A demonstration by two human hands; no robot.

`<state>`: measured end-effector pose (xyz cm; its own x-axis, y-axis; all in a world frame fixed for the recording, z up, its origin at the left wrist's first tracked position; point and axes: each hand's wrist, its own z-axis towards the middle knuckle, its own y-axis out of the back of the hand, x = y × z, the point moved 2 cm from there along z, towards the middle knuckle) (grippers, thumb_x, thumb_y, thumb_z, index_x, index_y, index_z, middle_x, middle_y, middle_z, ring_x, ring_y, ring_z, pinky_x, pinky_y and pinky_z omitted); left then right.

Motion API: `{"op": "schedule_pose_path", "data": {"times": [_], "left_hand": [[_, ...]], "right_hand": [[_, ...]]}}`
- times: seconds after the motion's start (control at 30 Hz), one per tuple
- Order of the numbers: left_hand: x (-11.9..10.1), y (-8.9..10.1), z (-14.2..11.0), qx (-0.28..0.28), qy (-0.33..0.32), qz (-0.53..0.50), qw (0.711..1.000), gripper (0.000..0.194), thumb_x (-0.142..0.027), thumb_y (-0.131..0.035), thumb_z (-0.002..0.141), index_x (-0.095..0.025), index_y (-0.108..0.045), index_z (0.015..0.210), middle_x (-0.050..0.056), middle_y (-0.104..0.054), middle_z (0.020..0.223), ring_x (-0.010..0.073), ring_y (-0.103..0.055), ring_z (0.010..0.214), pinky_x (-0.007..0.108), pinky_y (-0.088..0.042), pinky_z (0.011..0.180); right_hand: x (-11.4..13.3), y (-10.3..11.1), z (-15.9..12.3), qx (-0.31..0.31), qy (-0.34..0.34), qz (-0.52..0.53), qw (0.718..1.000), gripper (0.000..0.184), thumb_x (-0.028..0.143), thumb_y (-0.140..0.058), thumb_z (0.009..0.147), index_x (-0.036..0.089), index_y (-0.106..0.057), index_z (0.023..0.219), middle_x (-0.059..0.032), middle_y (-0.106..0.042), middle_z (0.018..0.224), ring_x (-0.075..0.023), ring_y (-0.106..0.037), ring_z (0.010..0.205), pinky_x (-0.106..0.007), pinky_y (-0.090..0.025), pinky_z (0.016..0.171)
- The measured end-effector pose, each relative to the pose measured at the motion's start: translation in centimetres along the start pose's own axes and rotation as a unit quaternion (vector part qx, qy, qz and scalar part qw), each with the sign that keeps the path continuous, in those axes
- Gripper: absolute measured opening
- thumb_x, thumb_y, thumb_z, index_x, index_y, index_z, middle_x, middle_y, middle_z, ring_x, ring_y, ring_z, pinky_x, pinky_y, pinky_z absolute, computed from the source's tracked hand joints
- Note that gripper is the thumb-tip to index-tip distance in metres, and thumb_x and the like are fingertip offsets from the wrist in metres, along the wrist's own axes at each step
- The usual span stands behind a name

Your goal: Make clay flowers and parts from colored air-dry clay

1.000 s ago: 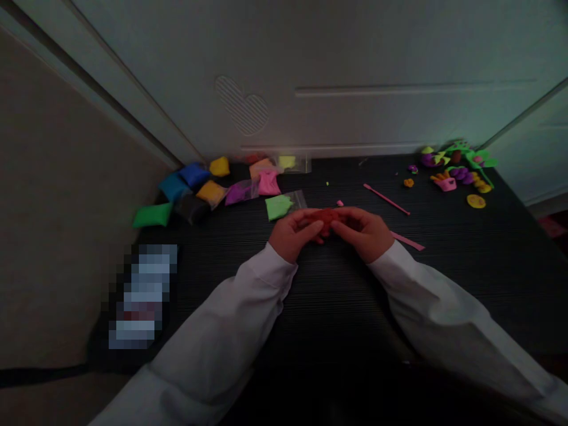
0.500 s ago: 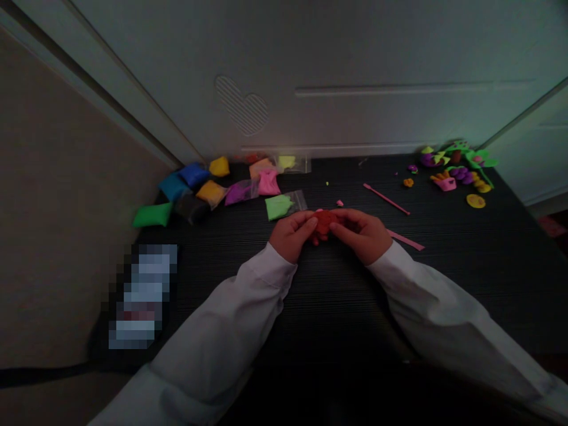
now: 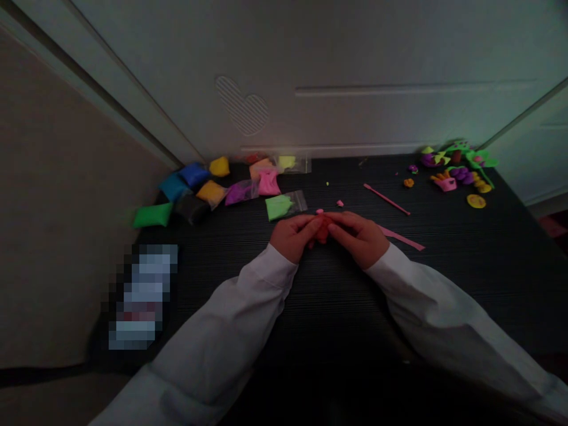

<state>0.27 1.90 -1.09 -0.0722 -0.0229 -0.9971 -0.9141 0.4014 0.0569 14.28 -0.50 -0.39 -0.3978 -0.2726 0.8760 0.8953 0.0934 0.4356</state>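
Left hand (image 3: pixel 289 238) and right hand (image 3: pixel 362 238) pinch a half-hidden red lump (image 3: pixel 323 229), perhaps clay; pink scraps (image 3: pixel 339 203) and green bag (image 3: pixel 278 207) lie beyond the fingers (image 3: pixel 312 228).

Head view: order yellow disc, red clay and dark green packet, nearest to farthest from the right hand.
1. Red clay: between right hand and left hand.
2. Yellow disc: farther right.
3. Dark green packet: far left.

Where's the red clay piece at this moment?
In the head view, the red clay piece is slightly right of centre, held between the left hand and the right hand, just below a small pink lump.
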Motion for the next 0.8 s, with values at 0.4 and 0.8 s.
{"op": "schedule_pose_path", "data": {"times": [0.4, 0.8], "left_hand": [[-0.01, 0.35, 0.21, -0.022, -0.004, -0.029, 0.999, 0.021, -0.033, -0.058, 0.066, -0.014, -0.061, 0.072, 0.0, -0.06, 0.059, 0.0077, -0.051, 0.05, 0.021, -0.038, 0.048], [0.42, -0.07, 0.2, -0.012, 0.041, -0.094, 0.995, 0.026, -0.03, -0.066, 0.058, -0.013, -0.061, 0.078, 0.001, -0.063, 0.064, 0.0088, -0.055, 0.055, 0.022, -0.043, 0.054]], "right_hand": [[-0.55, -0.63, 0.0, 0.002, -0.05, 0.119, 0.992, 0.031, 0.026, -0.05, 0.074, 0.02, -0.048, 0.105, -0.0029, -0.061, 0.083, -0.013, -0.058, 0.075, -0.031, -0.045, 0.072], [-0.22, -0.29, 0.02, -0.036, -0.073, 0.156, 0.984, 0.018, 0.028, -0.052, 0.073, 0.017, -0.054, 0.088, -0.0036, -0.06, 0.083, -0.0118, -0.057, 0.073, -0.03, -0.046, 0.07]]}}
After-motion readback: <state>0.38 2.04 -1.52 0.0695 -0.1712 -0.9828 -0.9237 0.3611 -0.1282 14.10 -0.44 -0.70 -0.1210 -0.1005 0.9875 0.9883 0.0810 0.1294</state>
